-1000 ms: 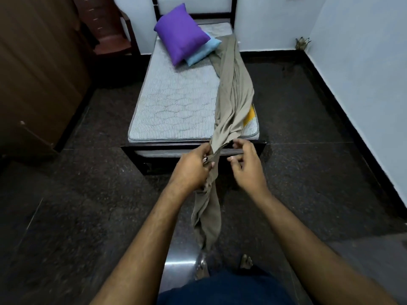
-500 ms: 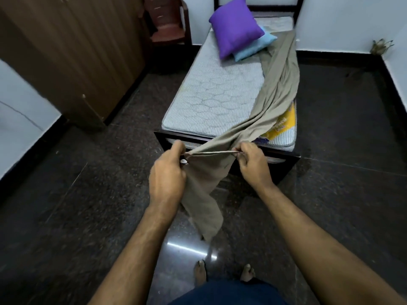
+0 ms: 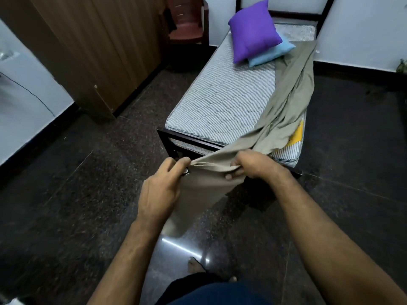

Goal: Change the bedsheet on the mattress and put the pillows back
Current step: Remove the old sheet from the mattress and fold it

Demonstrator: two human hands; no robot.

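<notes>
A beige bedsheet [image 3: 288, 102] lies bunched along the right side of the bare striped mattress [image 3: 222, 102] and runs off its foot end to me. My left hand [image 3: 163, 190] pinches one part of the sheet's edge. My right hand [image 3: 251, 164] grips the edge a short way to the right, so the cloth is stretched between them and a flap hangs down toward the floor. A purple pillow [image 3: 253, 29] leans on a light blue pillow [image 3: 275, 51] at the head of the mattress.
The dark bed frame [image 3: 163, 139] stands on a dark polished floor [image 3: 77, 205]. A wooden wardrobe [image 3: 99, 45] is at the left, a brown chair [image 3: 187, 20] beside the bed's head. White walls enclose the room. My bare feet [image 3: 196, 265] are below.
My hands have drawn apart along the sheet's edge, spreading the cloth between them. The view has swung left, so the bed now sits to the right.
</notes>
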